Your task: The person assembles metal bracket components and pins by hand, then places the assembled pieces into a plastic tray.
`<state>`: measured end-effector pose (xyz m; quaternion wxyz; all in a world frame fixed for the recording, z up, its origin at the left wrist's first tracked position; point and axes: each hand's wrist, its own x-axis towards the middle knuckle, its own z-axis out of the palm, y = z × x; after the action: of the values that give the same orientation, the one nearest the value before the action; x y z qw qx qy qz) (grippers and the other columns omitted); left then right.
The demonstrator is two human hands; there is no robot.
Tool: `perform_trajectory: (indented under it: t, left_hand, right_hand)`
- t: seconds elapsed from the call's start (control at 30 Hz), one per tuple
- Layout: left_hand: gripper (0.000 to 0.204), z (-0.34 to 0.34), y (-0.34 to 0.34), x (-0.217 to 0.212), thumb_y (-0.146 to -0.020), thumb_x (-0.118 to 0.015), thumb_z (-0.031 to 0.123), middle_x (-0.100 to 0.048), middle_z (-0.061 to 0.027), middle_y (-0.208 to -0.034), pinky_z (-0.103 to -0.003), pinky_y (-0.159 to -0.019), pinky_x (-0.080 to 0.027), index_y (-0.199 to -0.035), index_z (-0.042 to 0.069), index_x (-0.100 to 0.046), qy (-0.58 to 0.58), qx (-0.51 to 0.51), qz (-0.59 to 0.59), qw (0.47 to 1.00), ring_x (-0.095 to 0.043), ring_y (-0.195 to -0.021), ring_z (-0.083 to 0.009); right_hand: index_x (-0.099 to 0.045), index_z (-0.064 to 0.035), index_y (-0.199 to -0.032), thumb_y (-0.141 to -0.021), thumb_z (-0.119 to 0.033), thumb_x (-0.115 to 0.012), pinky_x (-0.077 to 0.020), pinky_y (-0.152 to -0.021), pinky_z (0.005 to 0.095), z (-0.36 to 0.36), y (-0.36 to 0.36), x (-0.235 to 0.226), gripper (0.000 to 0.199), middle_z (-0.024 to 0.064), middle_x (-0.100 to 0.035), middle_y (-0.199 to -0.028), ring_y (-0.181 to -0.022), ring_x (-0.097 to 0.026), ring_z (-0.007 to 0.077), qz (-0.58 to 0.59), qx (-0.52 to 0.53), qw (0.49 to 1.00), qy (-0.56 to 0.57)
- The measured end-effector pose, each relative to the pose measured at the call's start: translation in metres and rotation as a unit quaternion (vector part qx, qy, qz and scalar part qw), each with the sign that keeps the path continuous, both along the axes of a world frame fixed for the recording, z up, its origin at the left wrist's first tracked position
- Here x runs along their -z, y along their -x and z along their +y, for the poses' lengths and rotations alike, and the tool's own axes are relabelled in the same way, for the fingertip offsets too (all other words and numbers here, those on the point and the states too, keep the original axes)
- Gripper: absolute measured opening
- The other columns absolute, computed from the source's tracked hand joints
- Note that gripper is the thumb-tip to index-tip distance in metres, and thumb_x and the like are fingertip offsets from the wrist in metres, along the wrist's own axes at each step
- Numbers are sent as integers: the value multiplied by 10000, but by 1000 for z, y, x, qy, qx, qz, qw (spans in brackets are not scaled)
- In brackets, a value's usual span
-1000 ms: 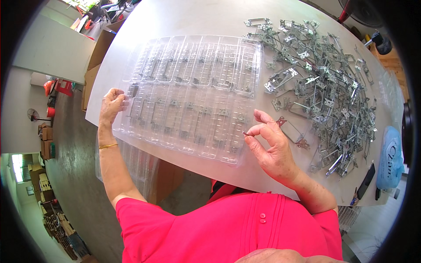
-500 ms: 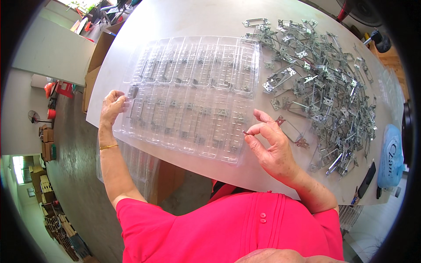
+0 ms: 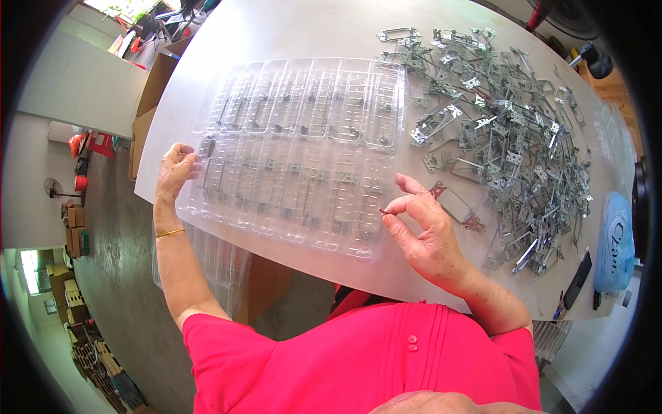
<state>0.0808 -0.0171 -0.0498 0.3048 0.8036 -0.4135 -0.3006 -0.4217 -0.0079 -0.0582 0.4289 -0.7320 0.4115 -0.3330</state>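
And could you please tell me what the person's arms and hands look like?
The sleeves are short and bright pinkish-red. A thin gold-coloured bangle circles the wrist above the left hand; none shows above the right hand. Neither wears a glove.

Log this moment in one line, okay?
left hand: clear plastic tray, left edge; right hand: apparently pinching small dark piece; metal brackets: heaped right

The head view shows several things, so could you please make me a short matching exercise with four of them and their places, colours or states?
Things:
1. Tray
2. Heap of metal brackets
3. Right hand
4. Bracelet

Descriptions:
A. Pinching a small dark piece
B. Gold-coloured
C. See-through plastic
D. Grey and tangled

Pairs: 1-C; 2-D; 3-A; 4-B
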Motion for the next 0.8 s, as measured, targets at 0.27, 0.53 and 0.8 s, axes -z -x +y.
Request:
perform_trajectory:
  t: [0.27,0.53,0.8]
  left_hand:
    - [273,3,-2,-5,-925,-603,126,-690,-109,-994,-291,-681,-569,-1153,-26,-593,-5,-10,-19,1000,-688,-812,-167]
    - [284,-3,1,-4,-916,-621,150,-695,-128,-986,-306,-692,-580,-1127,-39,-604,-11,-1,-27,1000,-706,-832,-191]
    - [301,-3,-4,-2,-930,-605,163,-689,-149,-1020,-326,-720,-585,-1152,-40,-588,-21,9,-34,999,-714,-857,-212]
  right_hand:
    - [-679,-91,-980,-887,-103,-721,-393,-1069,469,1,-4,0,102,253,-597,-1315,-1341,-504,385,1,-3,1000,6]
    - [-677,-77,-971,-880,-77,-720,-387,-1078,480,1,-3,-1,101,201,-659,-1220,-1340,-510,391,0,-5,1000,5]
    - [-668,-67,-953,-880,-59,-716,-395,-1071,482,1,-5,-1,88,148,-689,-1120,-1332,-519,393,-6,-2,1000,7]
